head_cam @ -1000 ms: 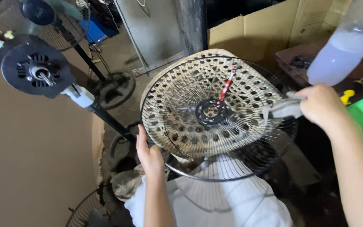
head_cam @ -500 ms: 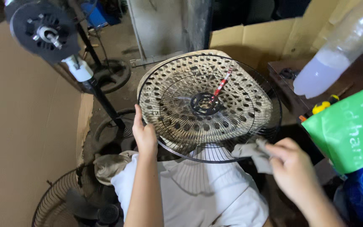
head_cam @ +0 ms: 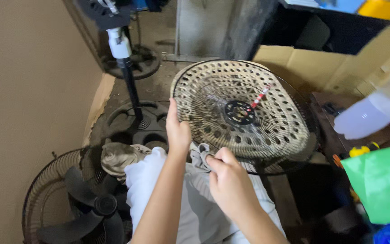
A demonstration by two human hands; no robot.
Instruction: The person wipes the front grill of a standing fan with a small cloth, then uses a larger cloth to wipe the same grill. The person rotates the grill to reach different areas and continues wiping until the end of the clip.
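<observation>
While the left hand grips the near-left rim of the round wire fan guard, the guard stands tilted on edge, just beyond both hands and above the person's lap. To the left of that hand, well apart, a black-bladed fan lies on the floor inside its own grille, and a fan stand rises beyond it. The left fingers are closed around the rim wire, thumb on the near face. The guard appears light and fairly stiff, but its thin wires would likely flex or bend under a hard squeeze; dust coats the mesh, so the surface probably offers a dry, gritty hold. The outer rim ring is judged the soundest place to grip; the black centre hub is a second firm point. The right hand, just beside the guard's lower edge, is closed around a small grey cloth. Further right, a pale spray bottle juts into view, blurred.
</observation>
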